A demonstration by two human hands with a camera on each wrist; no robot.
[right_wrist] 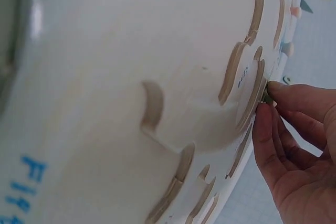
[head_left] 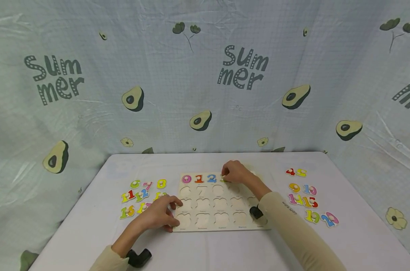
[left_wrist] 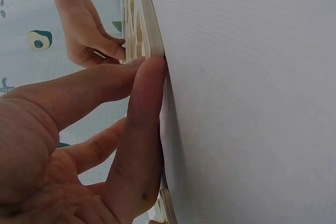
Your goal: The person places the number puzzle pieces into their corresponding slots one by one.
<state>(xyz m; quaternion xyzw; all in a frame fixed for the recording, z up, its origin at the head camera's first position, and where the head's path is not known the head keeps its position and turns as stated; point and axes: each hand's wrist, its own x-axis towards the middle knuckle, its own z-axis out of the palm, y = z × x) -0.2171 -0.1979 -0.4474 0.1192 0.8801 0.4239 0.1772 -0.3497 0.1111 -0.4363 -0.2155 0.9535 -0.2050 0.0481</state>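
A wooden number board [head_left: 211,191] lies on the table, its top row holding a pink 0 [head_left: 186,179], a red 1 [head_left: 199,178] and a blue 2 [head_left: 211,178]. Beside the 2, my right hand [head_left: 236,172] pinches a green piece [head_left: 224,178] at the fourth slot; the fingers mostly cover it. In the right wrist view, thumb and fingertips of the right hand [right_wrist: 296,135] meet at the board's surface [right_wrist: 210,124]. My left hand [head_left: 159,213] grips the board's lower left edge; the left wrist view has the left hand's [left_wrist: 105,129] thumb and finger on the board's corner [left_wrist: 152,35].
Left of the board lie several number pieces, among them a green 6 [head_left: 135,184] and a yellow 8 [head_left: 161,183]. More lie to the right, with a red 4 [head_left: 290,172] and a blue and pink 20 [head_left: 329,219]. A printed curtain [head_left: 164,75] hangs behind the table.
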